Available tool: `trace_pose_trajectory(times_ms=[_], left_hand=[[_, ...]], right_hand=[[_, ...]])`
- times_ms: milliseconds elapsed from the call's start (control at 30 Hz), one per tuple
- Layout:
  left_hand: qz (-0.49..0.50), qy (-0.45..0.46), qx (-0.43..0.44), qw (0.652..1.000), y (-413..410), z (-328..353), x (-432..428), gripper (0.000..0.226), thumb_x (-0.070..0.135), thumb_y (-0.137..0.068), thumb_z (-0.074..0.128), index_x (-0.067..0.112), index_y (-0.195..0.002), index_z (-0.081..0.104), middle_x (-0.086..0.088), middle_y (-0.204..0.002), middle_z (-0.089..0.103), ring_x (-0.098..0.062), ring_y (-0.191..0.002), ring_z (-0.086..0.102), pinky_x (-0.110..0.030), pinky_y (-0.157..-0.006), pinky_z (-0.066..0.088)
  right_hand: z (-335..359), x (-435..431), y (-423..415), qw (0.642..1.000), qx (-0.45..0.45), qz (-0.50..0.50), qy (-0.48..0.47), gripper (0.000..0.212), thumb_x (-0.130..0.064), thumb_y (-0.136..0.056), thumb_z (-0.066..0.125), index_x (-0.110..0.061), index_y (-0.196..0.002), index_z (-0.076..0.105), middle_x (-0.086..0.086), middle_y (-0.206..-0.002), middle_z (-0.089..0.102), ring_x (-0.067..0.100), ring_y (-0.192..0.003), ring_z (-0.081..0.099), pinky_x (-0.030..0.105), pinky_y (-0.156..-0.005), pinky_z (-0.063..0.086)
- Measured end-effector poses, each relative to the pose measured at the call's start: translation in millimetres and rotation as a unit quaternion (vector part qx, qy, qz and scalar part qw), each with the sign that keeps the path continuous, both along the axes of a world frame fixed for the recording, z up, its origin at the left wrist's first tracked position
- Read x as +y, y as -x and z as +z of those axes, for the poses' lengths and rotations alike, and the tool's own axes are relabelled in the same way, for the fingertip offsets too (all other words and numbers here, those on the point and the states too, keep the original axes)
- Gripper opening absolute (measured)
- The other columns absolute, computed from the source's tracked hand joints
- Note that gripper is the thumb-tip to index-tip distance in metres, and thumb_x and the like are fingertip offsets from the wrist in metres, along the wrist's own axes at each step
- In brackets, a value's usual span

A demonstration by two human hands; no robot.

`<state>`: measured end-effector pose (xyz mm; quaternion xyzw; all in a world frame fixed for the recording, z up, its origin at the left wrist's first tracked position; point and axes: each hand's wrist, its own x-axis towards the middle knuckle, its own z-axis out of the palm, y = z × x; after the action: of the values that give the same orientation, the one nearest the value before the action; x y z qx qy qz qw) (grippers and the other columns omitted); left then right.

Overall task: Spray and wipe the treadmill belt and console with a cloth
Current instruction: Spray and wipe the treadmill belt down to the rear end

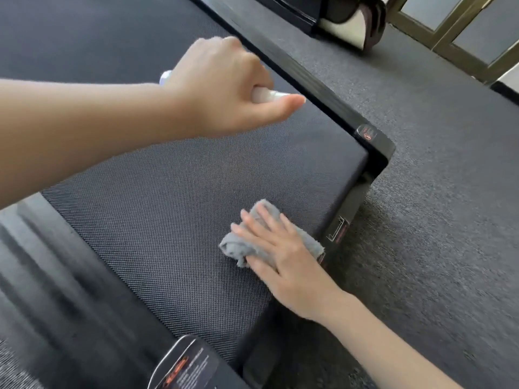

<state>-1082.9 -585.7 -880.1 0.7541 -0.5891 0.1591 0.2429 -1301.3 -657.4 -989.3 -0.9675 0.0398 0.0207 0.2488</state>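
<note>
The dark textured treadmill belt fills the middle of the head view. My left hand hovers above the belt's far side and grips a small white spray bottle, thumb stretched along its top. My right hand lies flat with straight fingers on a crumpled grey cloth, pressing it onto the belt close to the rear end. The console is out of view.
Black side rails frame the belt, ending in a rear corner cap with a sticker. Grey carpet lies to the right. Another dark machine base and a window frame stand at the top.
</note>
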Motion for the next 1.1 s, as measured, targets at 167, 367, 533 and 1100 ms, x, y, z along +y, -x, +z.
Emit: trace_pose_trajectory(times_ms=[167, 367, 533, 1100], left_hand=[[0.009, -0.010, 0.005, 1.000, 6, 6, 3, 0.064, 0.065, -0.084, 0.025, 0.011, -0.050, 0.029, -0.005, -0.046, 0.026, -0.025, -0.045, 0.025, -0.039, -0.050, 0.035], [0.021, -0.016, 0.006, 1.000, 1, 3, 8, 0.068, 0.067, -0.082, 0.024, 0.008, -0.051, 0.036, -0.005, -0.045, 0.031, -0.022, -0.044, 0.029, -0.030, -0.051, 0.027], [0.016, -0.025, 0.010, 0.999, -1, -3, 9, 0.068, 0.068, -0.082, 0.022, 0.009, -0.050, 0.035, -0.003, -0.044, 0.031, -0.022, -0.043, 0.030, -0.030, -0.049, 0.028], [0.020, -0.004, 0.005, 1.000, -19, -18, -2, 0.065, 0.069, -0.084, 0.023, 0.013, -0.050, 0.025, -0.003, -0.042, 0.036, -0.026, -0.041, 0.033, -0.027, -0.045, 0.023]], right_hand=[[-13, 64, 24, 0.990, -0.035, 0.130, 0.041, 0.052, -0.036, -0.094, 0.044, -0.027, -0.145, 0.038, -0.007, -0.156, 0.026, 0.011, -0.148, 0.005, 0.040, -0.120, 0.003], [-16, 39, 27, 0.991, -0.044, 0.108, 0.068, 0.048, -0.038, -0.097, 0.040, -0.029, -0.145, 0.037, -0.011, -0.156, 0.026, 0.009, -0.147, 0.010, 0.042, -0.119, 0.008], [-19, -9, 8, 0.996, -0.041, 0.008, 0.078, 0.049, -0.032, -0.099, 0.035, -0.033, -0.148, 0.028, -0.015, -0.157, 0.017, 0.005, -0.147, 0.002, 0.039, -0.120, 0.001], [-17, -143, -76, 0.973, -0.023, -0.204, 0.103, 0.052, -0.038, -0.102, 0.030, -0.030, -0.151, 0.015, -0.022, -0.152, 0.010, 0.001, -0.145, -0.002, 0.028, -0.119, -0.005]])
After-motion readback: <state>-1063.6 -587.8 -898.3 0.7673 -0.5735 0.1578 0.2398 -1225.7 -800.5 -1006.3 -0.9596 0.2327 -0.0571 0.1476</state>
